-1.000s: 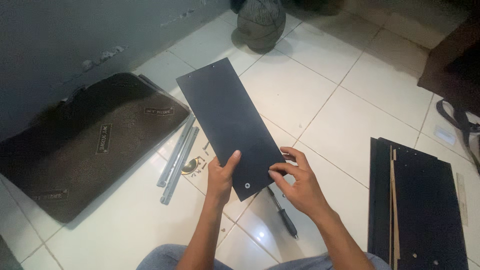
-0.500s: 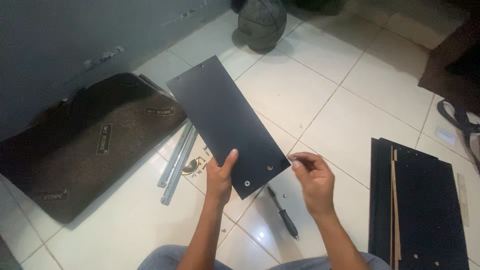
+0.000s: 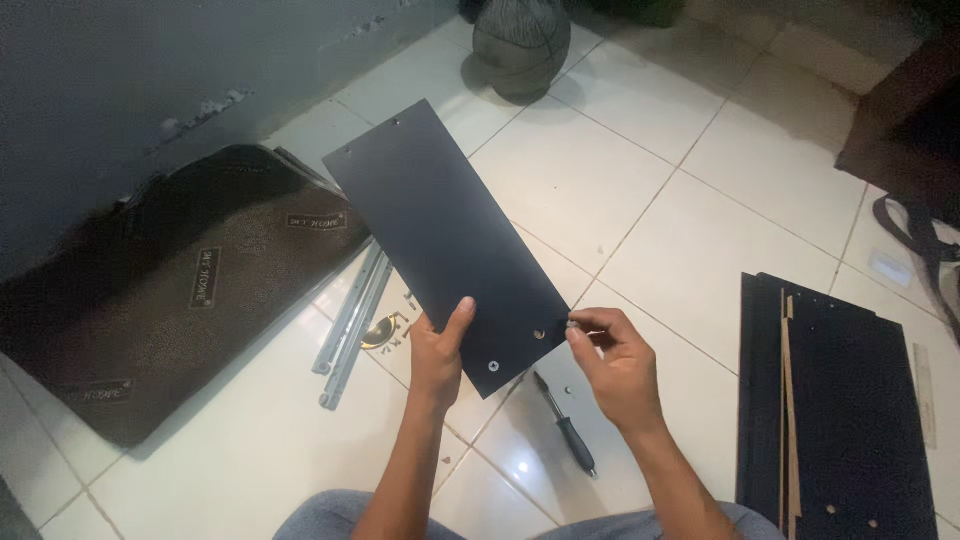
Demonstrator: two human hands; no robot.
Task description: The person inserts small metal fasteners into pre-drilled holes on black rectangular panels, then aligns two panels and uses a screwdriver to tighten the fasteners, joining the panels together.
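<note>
Head view: left hand (image 3: pixel 437 352) clamps dark panel (image 3: pixel 450 240), centre frame.
Right hand (image 3: pixel 618 365): now off the panel, fingertips pinched on a small fitting (image 3: pixel 574 324) beside its corner hole.
Screwdriver (image 3: pixel 566 425): on tiles below.

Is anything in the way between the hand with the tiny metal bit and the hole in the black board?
Nothing visible. The right hand pinches a small metal piece just beside the nearest hole in the dark panel. The left hand grips the panel's near edge, off to the side.
</note>
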